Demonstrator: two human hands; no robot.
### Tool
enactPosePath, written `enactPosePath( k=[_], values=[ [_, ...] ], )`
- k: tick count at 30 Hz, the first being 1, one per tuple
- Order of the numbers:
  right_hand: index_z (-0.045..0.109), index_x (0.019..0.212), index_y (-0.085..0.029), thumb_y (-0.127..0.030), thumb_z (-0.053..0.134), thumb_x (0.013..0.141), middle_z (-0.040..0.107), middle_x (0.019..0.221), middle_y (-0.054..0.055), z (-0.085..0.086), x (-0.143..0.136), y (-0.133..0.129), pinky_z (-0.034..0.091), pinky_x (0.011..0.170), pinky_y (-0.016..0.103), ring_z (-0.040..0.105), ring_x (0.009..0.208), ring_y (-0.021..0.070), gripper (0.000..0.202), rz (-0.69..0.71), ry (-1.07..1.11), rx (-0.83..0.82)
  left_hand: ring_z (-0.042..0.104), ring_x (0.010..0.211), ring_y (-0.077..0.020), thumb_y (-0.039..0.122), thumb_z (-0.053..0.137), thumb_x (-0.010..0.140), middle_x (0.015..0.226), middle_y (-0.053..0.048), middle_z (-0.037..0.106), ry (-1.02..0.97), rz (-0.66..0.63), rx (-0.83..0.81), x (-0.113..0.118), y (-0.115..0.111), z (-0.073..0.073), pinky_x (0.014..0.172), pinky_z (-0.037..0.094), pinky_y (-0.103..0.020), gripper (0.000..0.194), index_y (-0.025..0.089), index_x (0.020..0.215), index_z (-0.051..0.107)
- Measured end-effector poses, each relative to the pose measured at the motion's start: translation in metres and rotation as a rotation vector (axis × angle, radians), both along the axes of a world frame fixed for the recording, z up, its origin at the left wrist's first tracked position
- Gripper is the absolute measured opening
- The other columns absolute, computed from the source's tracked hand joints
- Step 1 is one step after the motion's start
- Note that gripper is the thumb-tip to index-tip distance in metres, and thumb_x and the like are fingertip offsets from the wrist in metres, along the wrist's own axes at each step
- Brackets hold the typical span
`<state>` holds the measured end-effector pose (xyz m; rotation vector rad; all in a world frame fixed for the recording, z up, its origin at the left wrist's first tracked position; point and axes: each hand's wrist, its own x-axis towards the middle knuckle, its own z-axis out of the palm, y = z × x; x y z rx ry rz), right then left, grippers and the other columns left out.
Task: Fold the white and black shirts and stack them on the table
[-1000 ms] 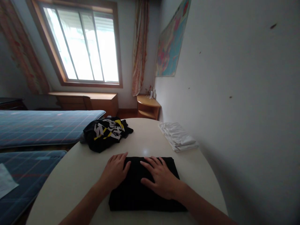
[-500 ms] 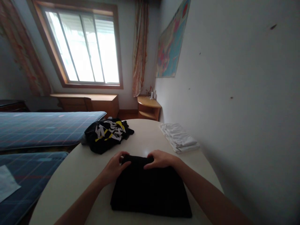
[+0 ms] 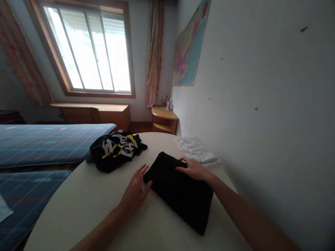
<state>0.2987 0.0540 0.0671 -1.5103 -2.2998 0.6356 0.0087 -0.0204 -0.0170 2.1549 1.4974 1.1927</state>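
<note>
A folded black cloth (image 3: 180,191) lies turned at a slant on the round cream table (image 3: 86,202). My right hand (image 3: 192,169) grips its upper right edge, thumb on top and the other fingers over the far side. Beside the cloth's left corner is my left hand (image 3: 137,186), its fingers apart and holding nothing. Farther back on the left sits a crumpled black garment (image 3: 115,150) with white and yellow print. Folded white cloths (image 3: 197,150) lie at the back right, just beyond my right hand.
A white wall (image 3: 261,146) runs along the table's right side. Blue plaid mattresses (image 3: 52,143) are at the left, one with a white item (image 3: 4,209) on it. Behind stand a wooden desk (image 3: 112,113) and a corner shelf (image 3: 164,113).
The black cloth has turned and shifted right, toward the white cloths, with my right hand on it. My left hand has let go of its edge. The view has shifted slightly.
</note>
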Motion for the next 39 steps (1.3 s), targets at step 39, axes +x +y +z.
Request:
enactPosePath(
  k=[39],
  values=[
    [0.063, 0.133, -0.019, -0.052, 0.057, 0.089, 0.065, 0.132, 0.015, 0.004, 0.141, 0.158, 0.043, 0.102, 0.045, 0.06, 0.12, 0.033, 0.055, -0.567, -0.114, 0.128, 0.031, 0.147, -0.0296, 0.035, 0.05, 0.093, 0.155, -0.007, 0.043, 0.457, -0.004, -0.175, 0.012, -0.007, -0.016, 0.118, 0.034, -0.052, 0.049, 0.022, 0.14, 0.054]
  ],
)
